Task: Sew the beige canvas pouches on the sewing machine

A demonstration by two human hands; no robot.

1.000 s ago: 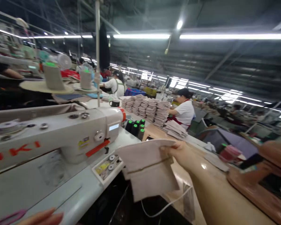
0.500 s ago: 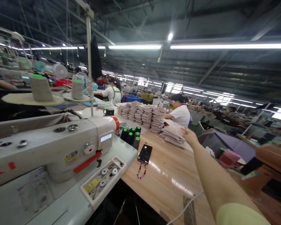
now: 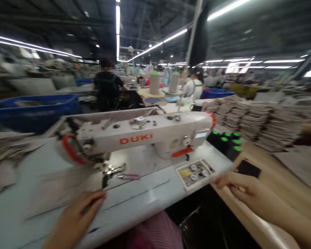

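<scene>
My left hand (image 3: pixel 75 218) lies on the pale sewing table (image 3: pixel 145 193), fingers stretched forward onto the edge of a blurred grey fabric piece (image 3: pixel 52 193) in front of the needle. My right hand (image 3: pixel 237 185) hovers over the wooden side table (image 3: pixel 280 180), fingers loosely extended and empty, just short of a black phone (image 3: pixel 248 168). The white sewing machine (image 3: pixel 145 133) stands between the hands and me. Pink-handled snips (image 3: pixel 129 177) lie by its foot.
A bobbin tray (image 3: pixel 195 171) sits at the table's right edge. Black thread cones with green tops (image 3: pixel 226 141) stand behind it. Tall stacks of grey fabric pieces (image 3: pixel 261 121) fill the right. A blue bin (image 3: pixel 33 110) is at left; a person in black (image 3: pixel 107 86) works beyond.
My right hand carried a folded fabric piece out to the pile at right, left it there and came back empty. The view swung left, and my left hand moved up onto the sewing table.
</scene>
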